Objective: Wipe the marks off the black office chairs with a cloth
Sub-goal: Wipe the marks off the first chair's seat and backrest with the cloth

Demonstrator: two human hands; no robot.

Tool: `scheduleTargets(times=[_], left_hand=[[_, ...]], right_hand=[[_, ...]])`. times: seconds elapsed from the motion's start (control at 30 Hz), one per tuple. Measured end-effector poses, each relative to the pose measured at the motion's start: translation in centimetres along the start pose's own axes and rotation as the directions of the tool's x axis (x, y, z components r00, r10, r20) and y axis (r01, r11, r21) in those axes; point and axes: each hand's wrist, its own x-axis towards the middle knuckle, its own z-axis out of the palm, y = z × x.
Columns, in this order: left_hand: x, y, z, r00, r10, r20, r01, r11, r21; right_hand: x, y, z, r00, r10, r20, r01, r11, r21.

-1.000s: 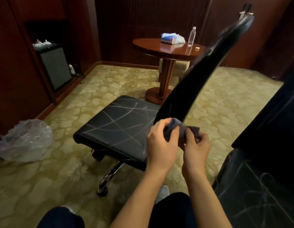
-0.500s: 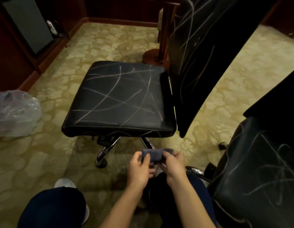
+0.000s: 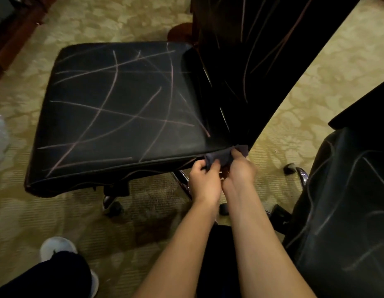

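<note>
Both forearms reach forward side by side, the left hand (image 3: 205, 176) and right hand (image 3: 238, 168) close together, each pinching the small dark blue-grey cloth (image 3: 222, 157) at the seat's near right corner. Soft, limp and light, it probably works best bunched into a pad. Beyond, the black leather chair seat (image 3: 122, 108) carries many pale crossing marks (image 3: 113, 82), as does the backrest (image 3: 262, 50).

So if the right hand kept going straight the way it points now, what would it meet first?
Most likely the near right corner of the marked seat, close to where the backrest begins. The right hand, sharing the cloth with the left hand, looks almost there already, though depth is unclear.
</note>
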Motion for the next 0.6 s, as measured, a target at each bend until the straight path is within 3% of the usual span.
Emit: scheduleTargets(times=[0.17,0.27,0.43,0.6], left_hand=[[0.4,0.1,-0.6,0.996,0.03,-0.08,-0.031,0.999,-0.013],[0.3,0.6,-2.5,0.988,0.071,-0.136,-0.073,0.997,-0.015],[-0.1,1.5,-6.6,0.959,0.099,-0.266,-0.121,0.99,-0.069],[0.0,0.7,-5.3,0.968,0.11,-0.227,-0.128,0.99,-0.065]], right_hand=[[0.0,1.7,0.9,0.974,-0.214,-0.073,0.199,0.965,-0.17],[-1.2,3.1,1.3,0.955,-0.298,0.005,0.289,0.921,-0.263],[-4.0,6.8,1.3,0.961,-0.182,0.209,0.231,0.942,-0.242],[-2.4,5.3,1.5,0.986,-0.079,0.146,0.096,0.989,-0.116]])
